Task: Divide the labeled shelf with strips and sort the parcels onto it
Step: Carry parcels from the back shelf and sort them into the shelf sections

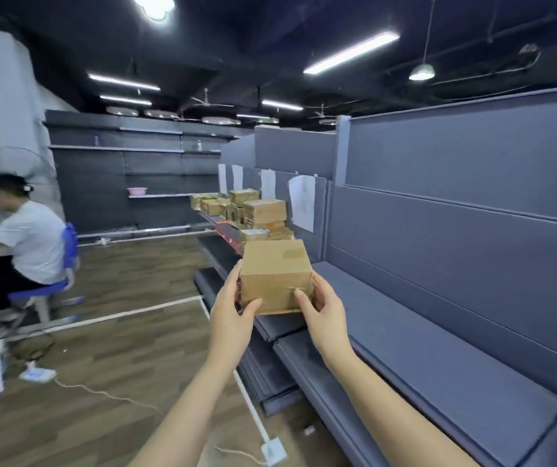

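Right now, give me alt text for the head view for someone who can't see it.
Both hands hold a plain cardboard parcel in front of a grey shelf, left hand and right hand gripping its sides. More parcels sit farther along under paper labels. A seated person is at far left.

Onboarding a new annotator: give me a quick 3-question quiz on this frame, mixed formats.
1. True or false: only the right hand grips the cardboard box.
2. The sheets of paper hang: A) on the shelf's back panel B) on the floor C) from the ceiling.
3. What pink thing sits on the far shelf?

Key: 1 false, the left hand grips it too. 2 A. 3 a pink basin.
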`<state>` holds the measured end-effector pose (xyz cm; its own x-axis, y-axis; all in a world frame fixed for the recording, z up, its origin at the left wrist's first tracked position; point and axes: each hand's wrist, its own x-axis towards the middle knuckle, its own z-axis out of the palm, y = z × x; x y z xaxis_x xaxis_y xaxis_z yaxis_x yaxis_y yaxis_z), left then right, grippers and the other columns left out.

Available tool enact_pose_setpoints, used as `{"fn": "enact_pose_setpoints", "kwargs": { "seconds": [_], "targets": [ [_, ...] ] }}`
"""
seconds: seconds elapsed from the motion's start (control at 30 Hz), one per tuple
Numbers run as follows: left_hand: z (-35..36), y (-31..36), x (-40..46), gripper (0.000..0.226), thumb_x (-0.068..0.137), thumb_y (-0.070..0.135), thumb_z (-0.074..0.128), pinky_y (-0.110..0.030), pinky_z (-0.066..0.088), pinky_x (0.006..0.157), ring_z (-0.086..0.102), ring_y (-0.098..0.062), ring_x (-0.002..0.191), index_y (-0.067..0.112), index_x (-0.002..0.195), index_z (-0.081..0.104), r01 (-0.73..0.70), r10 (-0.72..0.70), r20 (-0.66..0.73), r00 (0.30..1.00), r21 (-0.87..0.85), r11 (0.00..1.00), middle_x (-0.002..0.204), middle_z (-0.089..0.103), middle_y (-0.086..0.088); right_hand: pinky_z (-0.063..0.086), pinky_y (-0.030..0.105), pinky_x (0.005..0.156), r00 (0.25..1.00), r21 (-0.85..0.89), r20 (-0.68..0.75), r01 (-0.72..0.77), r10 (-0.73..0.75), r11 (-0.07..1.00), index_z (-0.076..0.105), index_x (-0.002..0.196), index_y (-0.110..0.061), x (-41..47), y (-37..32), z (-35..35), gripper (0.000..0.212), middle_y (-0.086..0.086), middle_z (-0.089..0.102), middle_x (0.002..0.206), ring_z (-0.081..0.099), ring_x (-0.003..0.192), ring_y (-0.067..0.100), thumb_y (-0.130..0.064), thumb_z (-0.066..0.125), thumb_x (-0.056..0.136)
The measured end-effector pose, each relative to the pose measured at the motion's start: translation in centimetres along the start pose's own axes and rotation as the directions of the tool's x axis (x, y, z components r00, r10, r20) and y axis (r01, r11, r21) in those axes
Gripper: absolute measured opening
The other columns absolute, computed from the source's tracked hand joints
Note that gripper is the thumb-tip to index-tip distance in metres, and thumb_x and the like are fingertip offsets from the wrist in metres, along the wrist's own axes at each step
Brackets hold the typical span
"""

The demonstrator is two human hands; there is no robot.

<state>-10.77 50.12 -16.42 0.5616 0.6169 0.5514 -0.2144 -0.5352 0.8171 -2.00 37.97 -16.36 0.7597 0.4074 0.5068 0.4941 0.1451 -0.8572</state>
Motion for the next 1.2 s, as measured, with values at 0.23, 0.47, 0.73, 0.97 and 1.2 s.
{"fn": "enact_pose_setpoints", "kwargs": {
  "seconds": [0.23, 0.47, 0.73, 0.97, 1.2],
  "targets": [
    [-7.7, -8.3, 11.9, 0.069, 0.083, 0.004, 0.066, 0.003, 0.038, 0.074, 0.052, -0.004, 0.106, 0.035, 0.138, 0.038, 0.012, -0.002, -0.080, 0.997, 0.126, 0.992, 0.124, 0.055, 0.005, 0.046, 0.026, 0.099, 0.996, 0.090, 0.088, 0.018, -0.026, 0.996, 0.051, 0.130, -0.019, 10.8, 4.4, 13.6, 0.039, -0.005, 0.060, 0.126, 0.055, 0.117, 0.006, -0.013, 0.056, 0.093],
    [-13.0, -16.1, 23.1, 0.068, 0.083, 0.005, 0.067, 0.003, 0.037, 0.076, 0.050, -0.004, 0.107, 0.033, 0.139, 0.039, 0.056, -0.029, -0.139, 0.990, 0.191, 0.980, 0.128, 0.055, 0.003, 0.046, 0.023, 0.095, 0.988, 0.147, 0.147, 0.024, -0.046, 0.989, 0.051, 0.112, -0.045, 20.6, 8.5, 24.9, 0.037, -0.012, 0.061, 0.120, 0.056, 0.114, 0.002, -0.014, 0.057, 0.093],
    [-15.4, -27.9, 36.1, 0.069, 0.082, 0.006, 0.067, -0.008, 0.040, 0.083, 0.053, -0.005, 0.106, 0.034, 0.138, 0.038, 0.116, -0.071, -0.200, 0.977, 0.223, 0.968, 0.124, 0.055, 0.006, 0.046, 0.008, 0.087, 0.978, 0.190, 0.203, 0.007, -0.046, 0.982, 0.052, 0.115, -0.036, 33.0, 16.6, 36.4, 0.035, -0.023, 0.060, 0.109, 0.056, 0.102, -0.015, -0.011, 0.059, 0.091],
    [-17.5, -38.5, 54.3, 0.069, 0.083, 0.010, 0.068, -0.019, 0.039, 0.089, 0.053, -0.007, 0.112, 0.038, 0.138, 0.036, 0.141, -0.069, -0.244, 0.967, 0.292, 0.946, 0.130, 0.055, 0.005, 0.043, 0.001, 0.080, 0.979, 0.239, 0.200, -0.022, -0.027, 0.971, 0.053, 0.127, -0.024, 49.5, 24.2, 48.9, 0.038, -0.016, 0.060, 0.114, 0.055, 0.106, -0.006, -0.015, 0.059, 0.091],
    [-21.1, -48.2, 67.4, 0.069, 0.082, 0.009, 0.068, -0.024, 0.044, 0.093, 0.057, -0.008, 0.109, 0.041, 0.136, 0.039, 0.197, -0.109, -0.315, 0.943, 0.262, 0.945, 0.118, 0.059, 0.007, 0.045, 0.028, 0.101, 0.964, 0.247, 0.265, -0.054, -0.014, 0.967, 0.055, 0.130, -0.018, 61.8, 29.6, 59.7, 0.041, -0.006, 0.061, 0.125, 0.055, 0.116, 0.005, -0.014, 0.061, 0.089]
  ]
}}
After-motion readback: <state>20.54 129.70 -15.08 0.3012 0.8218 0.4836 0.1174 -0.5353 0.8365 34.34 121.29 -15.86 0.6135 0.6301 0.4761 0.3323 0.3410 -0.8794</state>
